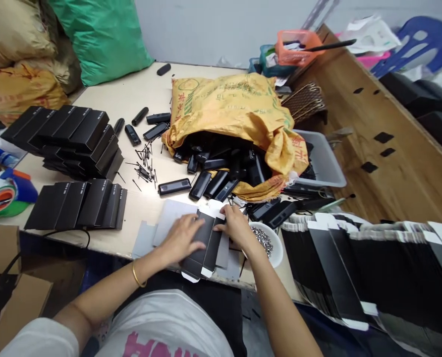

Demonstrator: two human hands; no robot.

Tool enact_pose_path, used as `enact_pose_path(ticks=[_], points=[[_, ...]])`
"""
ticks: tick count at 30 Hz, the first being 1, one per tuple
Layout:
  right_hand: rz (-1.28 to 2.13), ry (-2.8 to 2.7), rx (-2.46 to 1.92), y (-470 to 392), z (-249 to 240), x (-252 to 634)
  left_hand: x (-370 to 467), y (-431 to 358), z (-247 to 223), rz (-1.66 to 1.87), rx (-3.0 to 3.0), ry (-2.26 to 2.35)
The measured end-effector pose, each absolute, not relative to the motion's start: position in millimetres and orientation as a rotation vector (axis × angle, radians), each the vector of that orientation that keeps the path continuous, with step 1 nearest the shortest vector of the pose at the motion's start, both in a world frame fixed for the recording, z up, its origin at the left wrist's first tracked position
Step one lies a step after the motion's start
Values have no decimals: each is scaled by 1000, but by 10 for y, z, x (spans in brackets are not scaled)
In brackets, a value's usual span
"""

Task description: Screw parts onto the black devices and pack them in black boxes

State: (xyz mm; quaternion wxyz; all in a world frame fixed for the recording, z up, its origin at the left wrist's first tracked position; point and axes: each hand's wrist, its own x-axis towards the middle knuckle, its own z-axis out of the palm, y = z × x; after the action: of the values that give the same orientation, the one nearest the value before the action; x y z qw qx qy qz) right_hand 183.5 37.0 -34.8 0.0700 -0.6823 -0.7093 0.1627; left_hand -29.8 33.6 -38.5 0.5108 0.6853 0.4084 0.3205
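A black carton with white end flaps, part unfolded, lies in front of me at the table's near edge. My left hand rests on its left side with the fingers spread. At the carton's far right corner, my right hand pinches the edge by the white flap between thumb and fingers. Under the carton are grey sheets. Just right of my right hand stands a white bowl of small metal pieces. Beyond the hands, black oblong devices spill from a yellow woven sack.
Stacked black boxes stand on the left, with a row of more boxes in front. Flat black cartons are piled at right. Black pins lie scattered mid-table. A wooden board borders the right side; tape rolls sit far left.
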Motion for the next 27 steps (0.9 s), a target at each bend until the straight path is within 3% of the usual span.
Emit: enact_pose_path(ticks=[5,8,11,14,19,27], points=[[647,-2133,-1877,488,-112,1944,-136,168,-312,694,1692,1042],[640,-1876,-1626,430,32,1932,-178,258,-94,692,1326,918],[942,-1650,-1283,368,94,1838,-195,254,41,471,812,636],[1171,-1419,-1089,329,81,1691,-194,210,47,510,584,567],[830,-1180,-1298,209,37,1361,-231,252,58,691,673,624],[943,-912,-1335,114,-110,1020,-159,280,-24,706,761,838]])
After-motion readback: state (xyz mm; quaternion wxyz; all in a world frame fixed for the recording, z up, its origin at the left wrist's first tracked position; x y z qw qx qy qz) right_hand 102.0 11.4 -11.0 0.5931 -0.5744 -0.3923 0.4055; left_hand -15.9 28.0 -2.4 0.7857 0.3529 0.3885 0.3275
